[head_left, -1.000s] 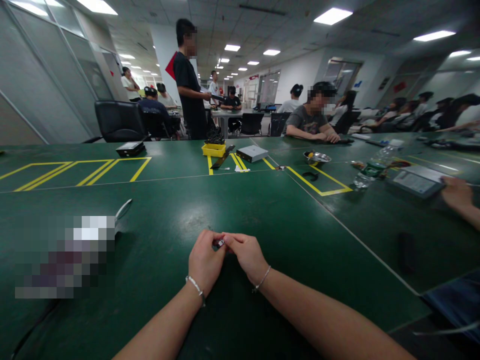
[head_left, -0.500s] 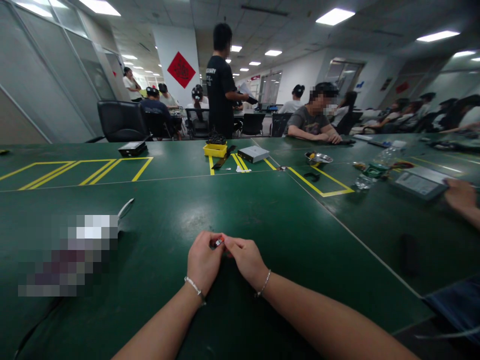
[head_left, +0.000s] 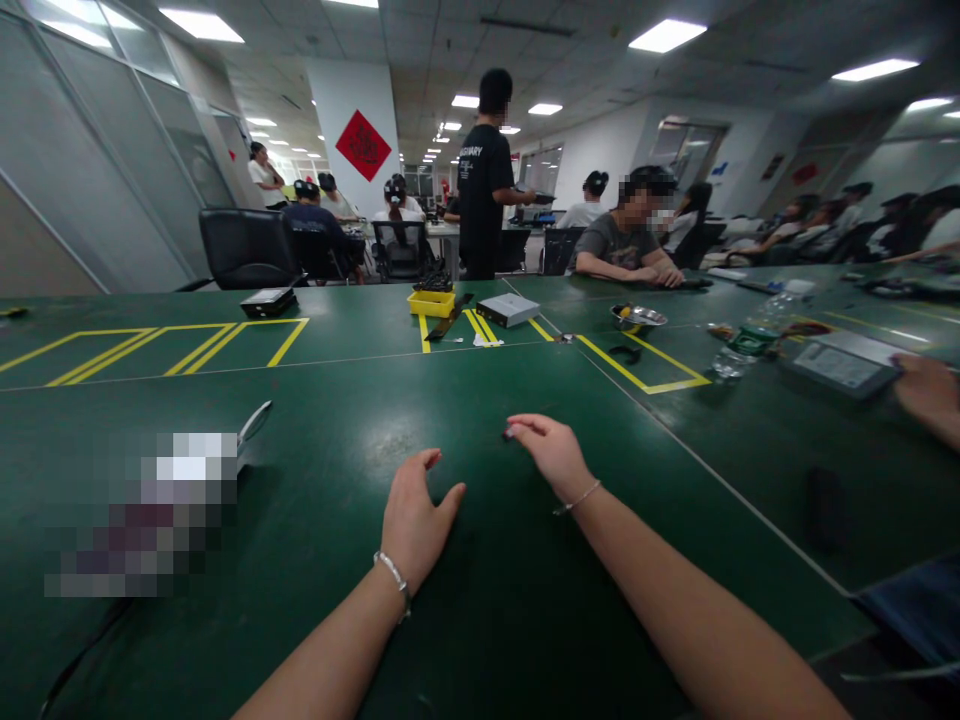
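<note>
The right hand (head_left: 555, 455) has thumb and forefinger closed together on a small, dark piece (head_left: 508, 435) of unclear material, which pokes out at the fingertips, on the side toward the left hand (head_left: 415, 515). That left hand is nearer the wearer and well apart from the pinch, thumb spread from its fingers, with nothing visible between them. Under both lies the smooth, dark green tabletop (head_left: 480, 385); whether the pinched piece touches it, I cannot tell.

The piece looks light and probably stiff; being so small, it could easily slip, so a fingertip hold on its opposite edges seems best, pressed gently in case it is fragile. Beyond the grip and slightly left sits a yellow, rectangular plastic tray (head_left: 431, 304); almost straight beyond, a grey, flat metal box (head_left: 508, 311).
</note>
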